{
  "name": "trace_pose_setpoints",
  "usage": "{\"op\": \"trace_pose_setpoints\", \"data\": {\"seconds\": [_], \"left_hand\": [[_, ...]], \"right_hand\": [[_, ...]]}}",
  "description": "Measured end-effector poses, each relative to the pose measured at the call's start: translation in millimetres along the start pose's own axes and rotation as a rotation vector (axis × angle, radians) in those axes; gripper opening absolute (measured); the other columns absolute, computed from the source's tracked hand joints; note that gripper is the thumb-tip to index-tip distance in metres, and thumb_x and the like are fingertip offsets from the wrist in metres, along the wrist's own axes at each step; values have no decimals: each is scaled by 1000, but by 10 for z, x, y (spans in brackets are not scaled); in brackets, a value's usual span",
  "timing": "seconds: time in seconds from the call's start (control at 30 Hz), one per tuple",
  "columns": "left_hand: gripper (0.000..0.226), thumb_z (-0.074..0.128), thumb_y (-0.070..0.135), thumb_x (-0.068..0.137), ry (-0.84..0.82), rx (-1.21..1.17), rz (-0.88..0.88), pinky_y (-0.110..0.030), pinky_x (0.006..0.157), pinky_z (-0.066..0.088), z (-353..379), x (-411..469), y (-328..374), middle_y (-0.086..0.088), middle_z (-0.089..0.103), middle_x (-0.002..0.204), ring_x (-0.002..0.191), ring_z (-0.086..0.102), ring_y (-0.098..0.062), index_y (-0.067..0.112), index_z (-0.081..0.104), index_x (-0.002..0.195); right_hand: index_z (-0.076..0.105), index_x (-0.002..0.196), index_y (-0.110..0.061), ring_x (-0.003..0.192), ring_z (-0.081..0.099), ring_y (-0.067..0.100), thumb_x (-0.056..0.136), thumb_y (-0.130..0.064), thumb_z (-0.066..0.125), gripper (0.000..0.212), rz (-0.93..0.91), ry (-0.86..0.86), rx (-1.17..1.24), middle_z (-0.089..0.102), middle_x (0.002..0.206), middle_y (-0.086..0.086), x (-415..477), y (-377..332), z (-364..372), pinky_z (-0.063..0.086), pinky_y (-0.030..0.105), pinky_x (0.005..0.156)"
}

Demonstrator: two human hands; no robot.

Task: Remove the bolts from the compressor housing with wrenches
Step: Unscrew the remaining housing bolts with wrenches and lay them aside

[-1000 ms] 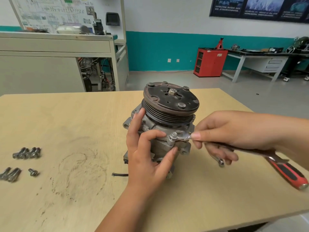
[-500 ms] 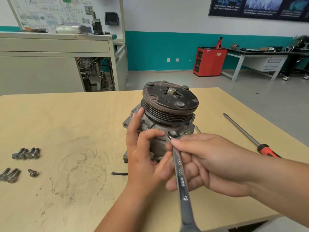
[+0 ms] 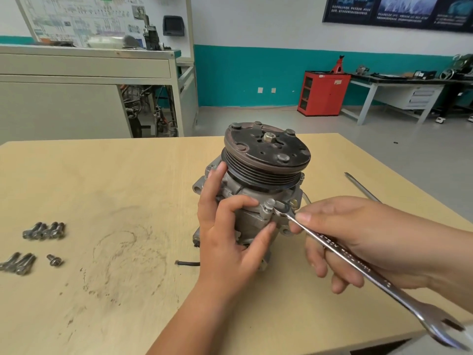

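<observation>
Working the small end of the wrench (image 3: 340, 254) onto a bolt (image 3: 269, 203) at a front ear of the compressor housing (image 3: 252, 222). The housing stands on end near the middle of the table (image 3: 128, 188), pulley (image 3: 266, 155) up top. The right hand (image 3: 363, 239) has its grip clamped on the wrench shank, thumb pressed along it near the head, fingers curled under. The left hand (image 3: 230, 242) has thumb and fingers wrapped round the housing body, steadying it. From where I stand the wrench end looks tucked against the bolt head, but I can't tell if it's fully on the flats.

How to do it well, imo: get the wrench end square & fully down on the hex before pulling, else it rounds the corners or slips toward the left thumb, which sits just beside the bolt. Press down w/ the left hand so the housing doesn't tip or spin. Short swings, reseating each time, since the ear & pulley rim leave little room. Once it's loose, spin it out by fingers & park it w/ the loose bolts (image 3: 43, 230) at the table's left side. A screwdriver (image 3: 361, 187) lies well apart on the right.
</observation>
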State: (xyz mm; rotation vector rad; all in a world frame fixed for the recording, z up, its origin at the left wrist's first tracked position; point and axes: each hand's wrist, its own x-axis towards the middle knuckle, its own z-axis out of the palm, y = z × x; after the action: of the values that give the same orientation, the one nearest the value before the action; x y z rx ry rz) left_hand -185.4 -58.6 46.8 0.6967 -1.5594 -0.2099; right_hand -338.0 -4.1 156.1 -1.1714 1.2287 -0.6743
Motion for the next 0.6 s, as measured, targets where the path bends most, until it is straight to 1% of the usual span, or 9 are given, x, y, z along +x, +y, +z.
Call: {"op": "trace_pose_setpoints", "data": {"seconds": [0.1,0.17,0.23,0.3,0.37,0.43,0.47,0.53,0.6], "left_hand": [[31,67,28,78,0,-9,-1,-33,115,25,9,2,1,-19,27,148,143,25,-20,21,49,103],[31,67,28,78,4,-13,3,-36,114,26,14,-3,-12,-18,26,148,144,23,-17,20,49,102],[32,67,29,78,3,-5,6,-42,114,28,16,-7,-13,-16,26,149,144,23,-21,21,49,103],[32,68,30,78,5,-2,0,-46,113,29,14,-6,-5,-14,26,150,144,25,-24,21,50,103],[31,68,36,81,17,-6,-3,-46,113,29,17,-6,3,-17,28,150,143,26,-28,22,50,102],[31,63,46,86,30,-17,-11,-46,113,29,23,-7,11,-20,29,149,141,29,-33,23,51,102],[31,61,48,88,35,-20,-15,-47,112,29,28,-5,13,-21,29,149,141,29,-34,23,51,102],[30,63,44,86,41,-10,-20,-48,112,30,42,-7,13,-21,30,148,140,29,-35,22,51,102],[30,66,39,83,46,-11,-22,-51,112,30,49,-14,15,-21,29,148,141,29,-35,22,51,102]], "right_hand": [[54,91,-6,26,36,10,95,-21,44,19,-30,111,26,51,44,5,25,29,-88,45,21,38],[54,92,-6,26,38,11,92,-22,46,18,-49,114,70,52,46,7,14,70,-91,45,22,38],[53,94,-5,28,48,17,82,-28,50,26,-51,13,114,59,51,13,-16,101,-45,45,21,38],[50,94,-5,35,57,21,75,-32,48,33,-47,-120,111,66,58,15,-30,87,33,44,18,39],[48,94,-6,40,62,20,78,-33,45,31,-34,-186,100,68,61,13,-7,55,94,45,17,39],[44,93,-7,42,63,19,85,-31,41,26,-5,-205,122,69,61,12,16,19,135,48,19,41],[43,92,-8,43,64,19,87,-31,40,24,7,-217,136,68,61,12,21,4,149,49,20,42],[42,90,-8,43,64,18,88,-30,41,22,22,-236,169,67,59,11,19,-27,156,50,20,41],[44,88,-7,41,63,17,93,-26,38,21,25,-247,172,66,56,11,19,-56,128,50,20,40]]}}
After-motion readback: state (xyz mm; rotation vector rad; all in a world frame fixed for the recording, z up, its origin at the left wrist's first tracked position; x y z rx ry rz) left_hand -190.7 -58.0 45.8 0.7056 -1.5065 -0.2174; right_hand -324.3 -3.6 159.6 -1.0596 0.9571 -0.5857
